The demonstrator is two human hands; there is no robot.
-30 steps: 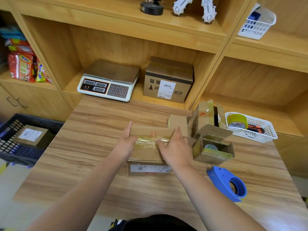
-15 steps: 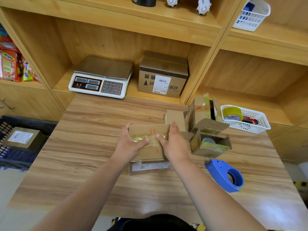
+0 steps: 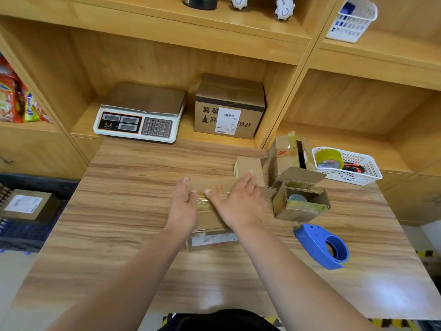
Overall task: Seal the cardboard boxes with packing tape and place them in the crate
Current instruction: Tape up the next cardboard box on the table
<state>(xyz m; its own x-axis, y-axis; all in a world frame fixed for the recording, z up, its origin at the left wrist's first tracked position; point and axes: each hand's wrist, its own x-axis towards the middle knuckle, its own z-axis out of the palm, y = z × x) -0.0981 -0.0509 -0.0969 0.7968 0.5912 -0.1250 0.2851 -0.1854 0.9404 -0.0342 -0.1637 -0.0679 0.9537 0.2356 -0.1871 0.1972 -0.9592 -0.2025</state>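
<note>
A flat cardboard box (image 3: 210, 187) with a strip of clear tape across its top lies in the middle of the wooden table (image 3: 124, 211). My left hand (image 3: 182, 207) and my right hand (image 3: 236, 203) lie flat on the box's top, fingers spread, pressing on the tape. A blue tape dispenser (image 3: 322, 247) lies on the table to the right. An open small box (image 3: 299, 203) and two more cardboard boxes (image 3: 282, 155) stand right of my hands. The dark crate (image 3: 35, 185) sits low at the left with one labelled box (image 3: 26, 206) in it.
A white scale (image 3: 140, 115) and a large labelled carton (image 3: 229, 108) stand on the shelf behind the table. A white basket (image 3: 353, 168) with a roll of yellowish tape sits at the right. Snack packets (image 3: 14, 99) fill the left shelf.
Both hands have slid toward each other along the tape on the box's top. The camera has tilted slightly, shifting the scene.
</note>
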